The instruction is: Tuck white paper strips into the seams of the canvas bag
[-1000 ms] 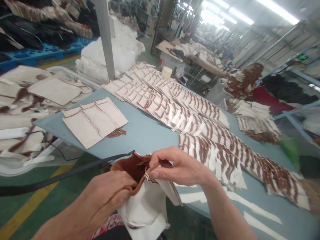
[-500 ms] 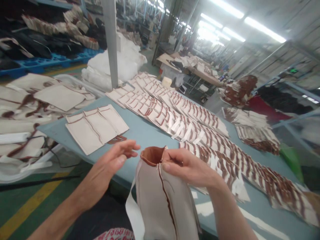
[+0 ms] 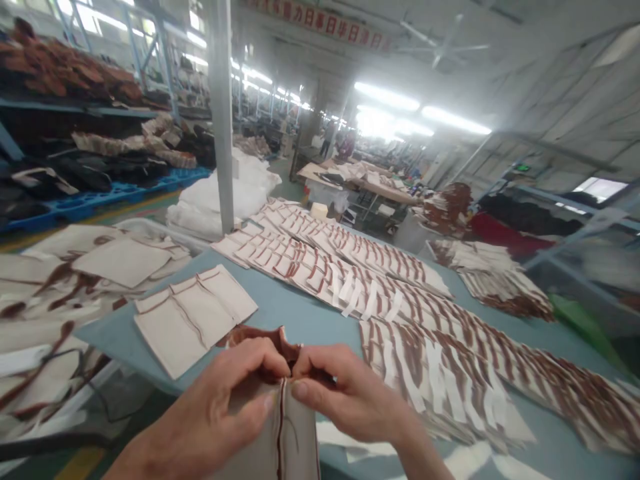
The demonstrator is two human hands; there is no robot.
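In the head view, overlapping brown-edged panels [image 3: 350, 267] lie on the blue table [image 3: 300, 310] beyond the right hand [image 3: 345, 393]. Flat cream panels [image 3: 185, 327] lie ahead of the left hand [image 3: 227, 400]; a metal post [image 3: 225, 133] stands farther ahead. The cream piece [image 3: 300, 440] extends below both hands, which pinch its upper edge on either side of the seam [image 3: 280, 437], close together, hiding part of the opening.

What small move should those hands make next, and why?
Perhaps ease the left hand and right hand gently apart to spread the seam at its top: both pinch the upper edge of the pale piece, one on either side of that seam, so they seem well placed for it.
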